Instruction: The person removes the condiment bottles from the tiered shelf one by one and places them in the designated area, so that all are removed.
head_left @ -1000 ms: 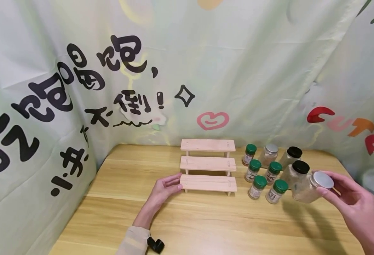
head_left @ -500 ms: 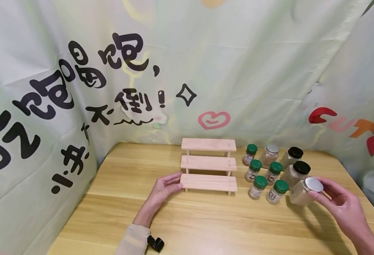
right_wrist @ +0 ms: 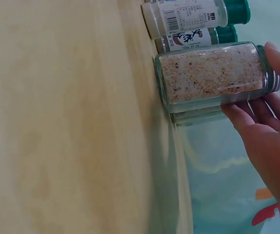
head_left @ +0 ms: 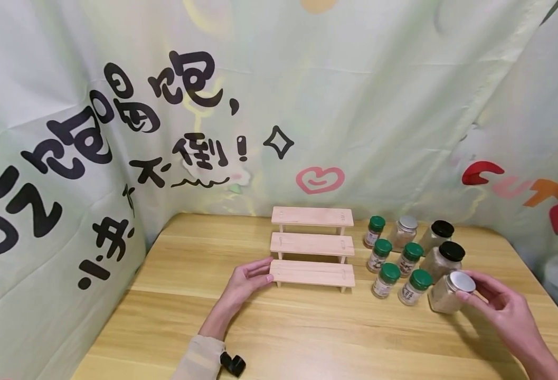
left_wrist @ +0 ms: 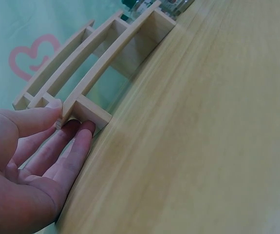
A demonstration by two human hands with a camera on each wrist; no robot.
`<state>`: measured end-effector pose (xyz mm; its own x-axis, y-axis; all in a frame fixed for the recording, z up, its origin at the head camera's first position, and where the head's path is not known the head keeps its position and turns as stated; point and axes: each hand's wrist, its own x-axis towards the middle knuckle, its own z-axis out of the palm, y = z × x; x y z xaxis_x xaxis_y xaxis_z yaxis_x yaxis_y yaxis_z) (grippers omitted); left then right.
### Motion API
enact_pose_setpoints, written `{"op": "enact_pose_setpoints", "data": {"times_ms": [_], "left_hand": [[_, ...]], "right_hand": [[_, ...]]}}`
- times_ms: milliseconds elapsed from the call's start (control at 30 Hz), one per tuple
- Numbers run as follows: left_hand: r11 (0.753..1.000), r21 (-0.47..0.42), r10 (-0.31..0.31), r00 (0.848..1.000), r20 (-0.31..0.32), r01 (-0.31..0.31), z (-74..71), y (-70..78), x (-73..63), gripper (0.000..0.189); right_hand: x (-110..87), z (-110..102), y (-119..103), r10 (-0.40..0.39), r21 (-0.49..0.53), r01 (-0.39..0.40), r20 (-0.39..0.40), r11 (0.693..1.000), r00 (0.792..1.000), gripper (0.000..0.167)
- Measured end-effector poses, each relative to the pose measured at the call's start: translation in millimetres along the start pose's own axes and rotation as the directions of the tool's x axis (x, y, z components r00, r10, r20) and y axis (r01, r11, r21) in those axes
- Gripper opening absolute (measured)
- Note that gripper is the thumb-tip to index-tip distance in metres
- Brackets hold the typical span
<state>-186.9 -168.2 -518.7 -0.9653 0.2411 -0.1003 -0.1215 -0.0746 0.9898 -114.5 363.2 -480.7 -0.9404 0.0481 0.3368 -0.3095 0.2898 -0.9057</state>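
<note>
In the head view a three-tier wooden display rack (head_left: 312,272) stands towards the back of the table. My left hand (head_left: 243,286) pinches the left end of its lowest step, thumb on the front edge and fingertips beneath, as the left wrist view shows. My right hand (head_left: 504,311) holds a square glass jar (head_left: 444,296) by its silver lid and upper part. The jar is upright and filled with speckled, pale pinkish grains (right_wrist: 213,72). Its base is right at the tabletop, beside a small green-capped spice bottle (head_left: 415,287).
Several green-capped bottles (head_left: 386,281) stand right of the rack. Behind the held jar are two black-lidded jars (head_left: 443,259) and another silver-lidded jar (head_left: 404,233). A printed curtain (head_left: 378,105) hangs along the table's back and sides. A small black object (head_left: 233,364) sits at my left sleeve.
My right hand has brought the silver-lidded jar left and down, to the front of the black-lidded jars. The left hand has stayed at the rack.
</note>
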Motion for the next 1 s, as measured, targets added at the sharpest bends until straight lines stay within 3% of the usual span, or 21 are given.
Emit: {"op": "enact_pose_setpoints", "data": {"times_ms": [367, 633, 767, 900, 1000], "left_hand": [[1.000, -0.019, 0.004, 1.000, 0.003, -0.003, -0.9, -0.3, 0.5, 0.058], [0.998, -0.063, 0.009, 1.000, 0.021, -0.008, 0.2, -1.5, 4.8, 0.057], [0.998, -0.064, 0.006, 1.000, 0.021, -0.004, 0.1, -3.8, 5.6, 0.057], [0.998, -0.058, 0.006, 1.000, 0.026, -0.004, -1.5, -3.3, 4.6, 0.059], [1.000, -0.020, 0.018, 0.999, 0.035, -0.017, -4.4, 0.1, 2.8, 0.061]], "right_hand": [[0.9, -0.8, 0.3, 0.045, -0.164, -0.042, 0.012, 0.986, 0.999, 0.043], [-0.1, -3.3, 3.4, 0.039, -0.024, -0.038, 0.043, 0.999, 0.998, 0.044], [-1.3, -6.9, 2.4, 0.074, -0.132, -0.066, 0.056, 0.989, 0.996, 0.048], [-0.4, -12.1, -3.8, 0.077, -0.109, -0.069, 0.076, 0.992, 0.994, 0.052], [2.5, -15.3, -14.9, 0.045, -0.128, -0.039, 0.045, 0.991, 0.998, 0.048]]}}
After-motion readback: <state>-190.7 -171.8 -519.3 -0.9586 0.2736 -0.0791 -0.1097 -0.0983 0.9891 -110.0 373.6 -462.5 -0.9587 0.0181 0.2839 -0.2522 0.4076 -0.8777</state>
